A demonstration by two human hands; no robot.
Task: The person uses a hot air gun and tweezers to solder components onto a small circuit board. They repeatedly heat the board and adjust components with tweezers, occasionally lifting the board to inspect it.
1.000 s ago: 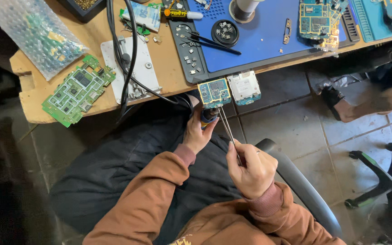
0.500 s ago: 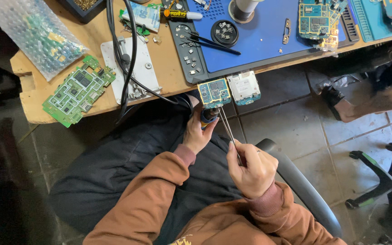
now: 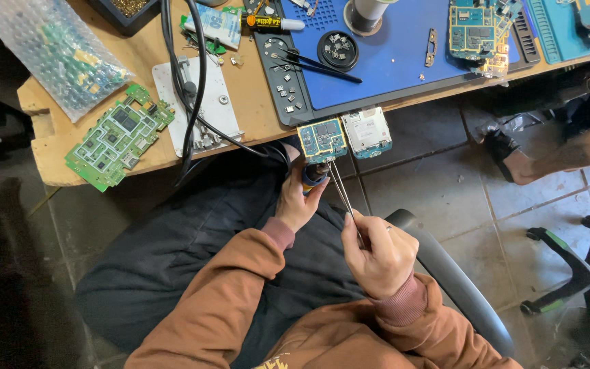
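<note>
My left hand (image 3: 298, 199) grips the dark handle of a tool (image 3: 313, 175) whose end points up at a small blue-green circuit board (image 3: 321, 139). That board lies at the near edge of the wooden bench, beside a second board with a silver shield (image 3: 367, 131). My right hand (image 3: 377, 253) holds metal tweezers (image 3: 339, 190); their tips reach up to the lower edge of the blue-green board. Both sleeves are brown. My lap is covered by dark cloth.
A blue work mat (image 3: 390, 55) holds a black round dish, black tweezers and more boards. A green circuit board (image 3: 114, 137), bubble-wrap bag (image 3: 49, 51), metal plate (image 3: 196, 102) and black cables (image 3: 196, 82) lie left. Another person's leg (image 3: 561, 154) and a chair base (image 3: 575, 273) are right.
</note>
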